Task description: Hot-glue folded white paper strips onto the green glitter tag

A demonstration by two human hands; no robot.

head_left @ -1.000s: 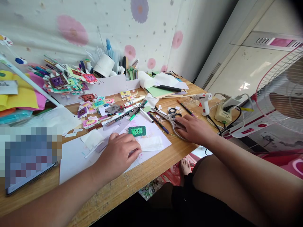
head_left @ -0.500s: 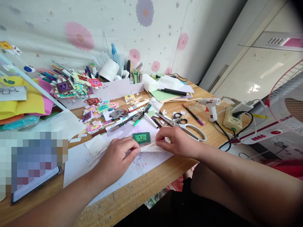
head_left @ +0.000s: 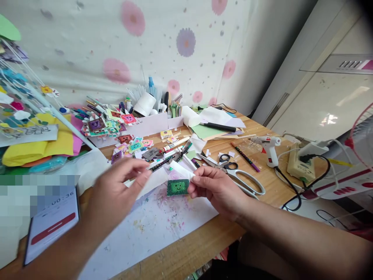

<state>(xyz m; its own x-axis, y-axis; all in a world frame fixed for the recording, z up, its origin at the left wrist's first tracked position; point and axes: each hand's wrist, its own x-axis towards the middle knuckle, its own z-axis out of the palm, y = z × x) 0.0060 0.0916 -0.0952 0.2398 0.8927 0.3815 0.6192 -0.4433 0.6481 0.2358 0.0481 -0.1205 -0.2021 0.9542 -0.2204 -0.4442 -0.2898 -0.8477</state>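
My left hand (head_left: pixel 116 192) is raised over the table and blurred by motion. Its thumb and fingers pinch the edge of a white paper piece (head_left: pixel 155 181). My right hand (head_left: pixel 217 190) pinches a small white paper strip (head_left: pixel 181 169) between thumb and forefinger. Just below that strip, a green glitter square with a face (head_left: pixel 177 187) lies on a large white sheet (head_left: pixel 163 225) that bears glitter smudges. The two hands are a little apart, with the green square between them.
Scissors (head_left: pixel 243 179) lie right behind my right hand. Further right are a glue gun (head_left: pixel 269 146), a power strip (head_left: pixel 300 167) with cables and a fan (head_left: pixel 363 136). A phone (head_left: pixel 52 225) lies at the front left. Pens (head_left: pixel 171 149) and coloured paper squares (head_left: pixel 116 126) crowd the back.
My right hand left the scissors and came to the white paper by the green square. Both hands lifted paper off the sheet and drew apart. The view tilted up and to the left.
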